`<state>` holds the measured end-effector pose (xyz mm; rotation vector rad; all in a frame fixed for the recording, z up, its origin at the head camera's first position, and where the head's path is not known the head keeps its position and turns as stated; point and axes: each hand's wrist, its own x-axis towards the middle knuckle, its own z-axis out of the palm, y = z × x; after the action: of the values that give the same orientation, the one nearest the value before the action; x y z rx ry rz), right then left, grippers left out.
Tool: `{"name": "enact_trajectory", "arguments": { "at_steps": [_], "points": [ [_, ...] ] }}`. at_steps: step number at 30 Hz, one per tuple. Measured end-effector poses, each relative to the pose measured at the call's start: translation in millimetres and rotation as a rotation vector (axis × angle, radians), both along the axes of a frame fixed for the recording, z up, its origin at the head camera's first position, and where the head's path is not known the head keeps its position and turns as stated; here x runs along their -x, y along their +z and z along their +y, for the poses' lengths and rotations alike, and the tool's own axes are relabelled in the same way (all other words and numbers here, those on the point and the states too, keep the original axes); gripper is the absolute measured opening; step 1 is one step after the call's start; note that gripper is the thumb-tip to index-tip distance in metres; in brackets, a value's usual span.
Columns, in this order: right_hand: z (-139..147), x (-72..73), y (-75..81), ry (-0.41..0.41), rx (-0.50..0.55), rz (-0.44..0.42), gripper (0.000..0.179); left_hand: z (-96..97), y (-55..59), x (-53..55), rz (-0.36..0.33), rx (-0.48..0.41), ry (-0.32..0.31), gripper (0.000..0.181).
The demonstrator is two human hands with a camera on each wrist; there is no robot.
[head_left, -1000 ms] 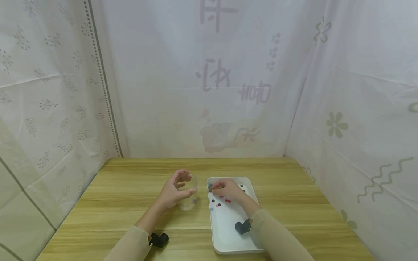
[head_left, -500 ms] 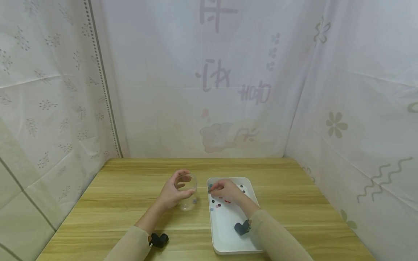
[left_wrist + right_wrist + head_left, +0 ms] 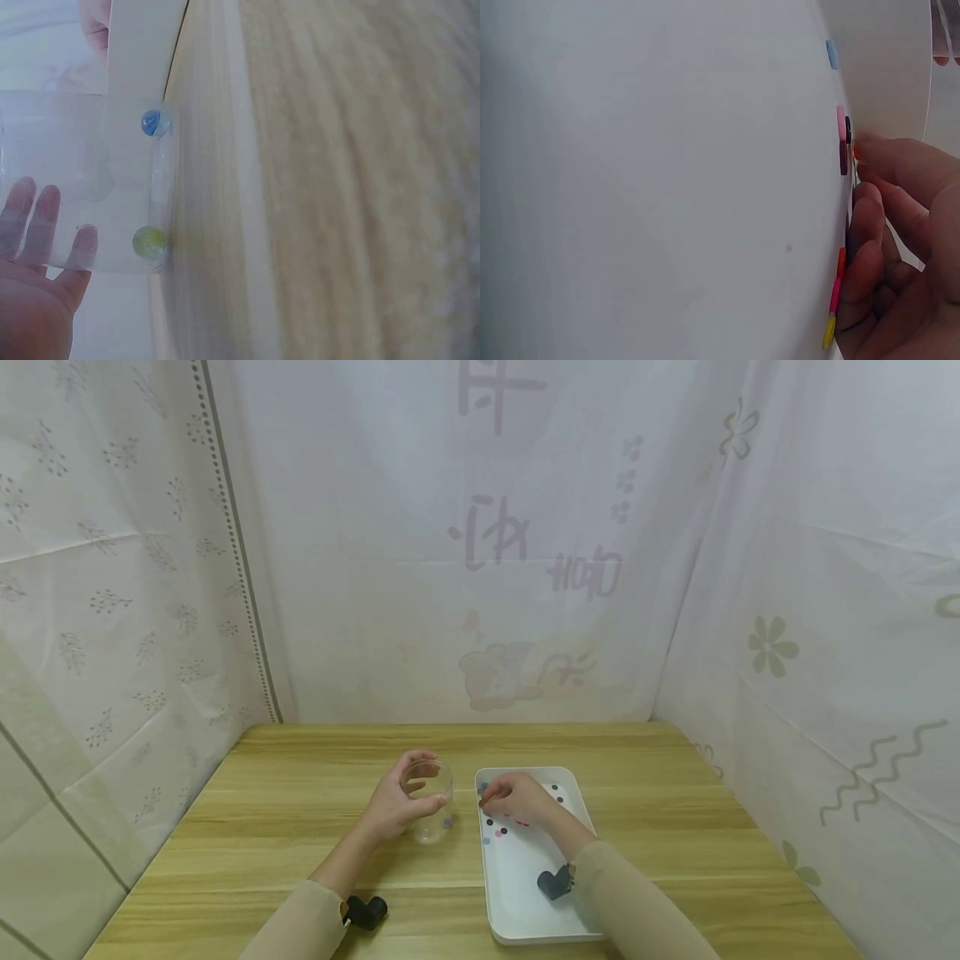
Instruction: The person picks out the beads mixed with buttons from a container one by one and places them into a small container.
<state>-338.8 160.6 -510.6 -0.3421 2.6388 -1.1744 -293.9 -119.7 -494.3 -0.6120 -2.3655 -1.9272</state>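
Observation:
My left hand [image 3: 397, 803] grips a clear plastic cup [image 3: 429, 832] upright on the table, thumb on the near side and fingers behind. Inside, a blue marble [image 3: 151, 122] and a yellow-green marble [image 3: 149, 242] lie at the bottom. To the cup's right, my right hand [image 3: 522, 799] reaches into a white tray [image 3: 528, 914]. Its fingertips pinch a small orange piece [image 3: 857, 152] by the tray's left wall; the fingers mostly hide its shape. Around them lie flat discs: a black disc [image 3: 490, 822], a pink disc [image 3: 498, 834], a light blue disc [image 3: 487, 841].
Below the right hand in its wrist view lie a red disc [image 3: 841, 262], a magenta disc [image 3: 835, 295] and a yellow disc [image 3: 829, 331]. Dark discs [image 3: 555, 787] sit near the tray's far right corner. White printed curtains [image 3: 360, 568] enclose the wooden table [image 3: 300, 747].
My right fingertips have shifted slightly left and nearer to me along the tray's left wall. The left hand and cup have stayed in place.

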Motion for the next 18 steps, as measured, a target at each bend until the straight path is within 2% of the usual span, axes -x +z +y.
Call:
{"name": "enact_trajectory", "arguments": {
  "at_steps": [4, 9, 18],
  "points": [
    [-1.6, 0.1, 0.3, -0.011, -0.019, 0.001, 0.013, -0.4, -0.2, 0.8, 0.004, -0.005, -0.005, 0.067],
    [0.1, -0.2, 2.3, 0.016, -0.016, 0.025, 0.012, -0.8, -1.2, 1.7, 0.01, -0.016, -0.017, 0.067],
    [6.7, -1.3, 8.0, 0.025, 0.044, -0.001, 0.012, -1.5, -2.7, 1.9, 0.011, -0.015, -0.03, 0.068]
  ]
}}
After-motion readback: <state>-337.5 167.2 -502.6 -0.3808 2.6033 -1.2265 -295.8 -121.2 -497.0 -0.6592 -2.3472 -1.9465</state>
